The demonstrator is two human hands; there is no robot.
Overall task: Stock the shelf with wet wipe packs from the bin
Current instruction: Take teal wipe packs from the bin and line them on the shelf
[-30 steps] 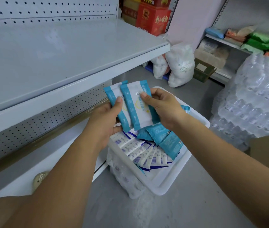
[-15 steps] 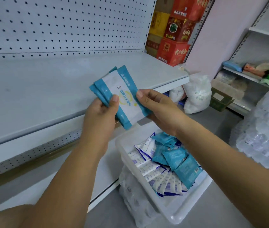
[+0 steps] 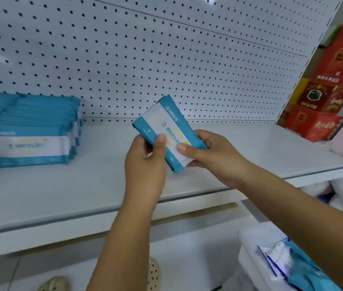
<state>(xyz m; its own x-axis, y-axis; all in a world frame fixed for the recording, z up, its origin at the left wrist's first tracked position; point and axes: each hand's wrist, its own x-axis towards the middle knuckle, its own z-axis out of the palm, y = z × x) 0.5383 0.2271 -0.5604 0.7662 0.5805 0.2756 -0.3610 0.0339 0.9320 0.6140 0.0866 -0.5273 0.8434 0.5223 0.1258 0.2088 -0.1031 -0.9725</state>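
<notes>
Packs [image 3: 167, 133] look light, soft and a bit slippery; left hand [image 3: 145, 164] and right hand [image 3: 210, 156] pinch the little bundle by its sides, over the shelf [image 3: 250, 152].

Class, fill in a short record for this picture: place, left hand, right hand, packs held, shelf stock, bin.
place: white shelf with pegboard back
left hand: grips the packs at their left edge, thumb on front
right hand: grips their right edge, thumb on front
packs held: tilted, above the shelf, not set down
shelf stock: pile at far left
bin: lower right, more packs inside
</notes>
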